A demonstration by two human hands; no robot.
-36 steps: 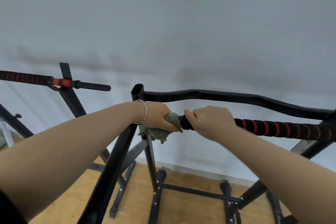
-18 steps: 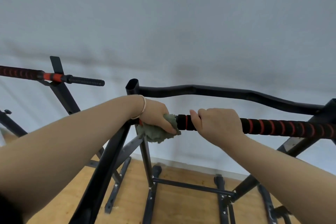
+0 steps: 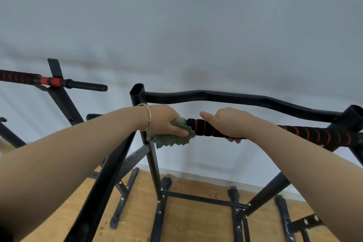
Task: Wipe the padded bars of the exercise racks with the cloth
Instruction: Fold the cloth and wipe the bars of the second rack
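The left hand (image 3: 165,120) at frame centre grips the green cloth (image 3: 172,137), bunched around the left end of the padded bar (image 3: 206,128). Just right of it, the right hand (image 3: 229,122) curls around the same black, red-striped bar. Another padded bar (image 3: 17,76) sits at the left edge.
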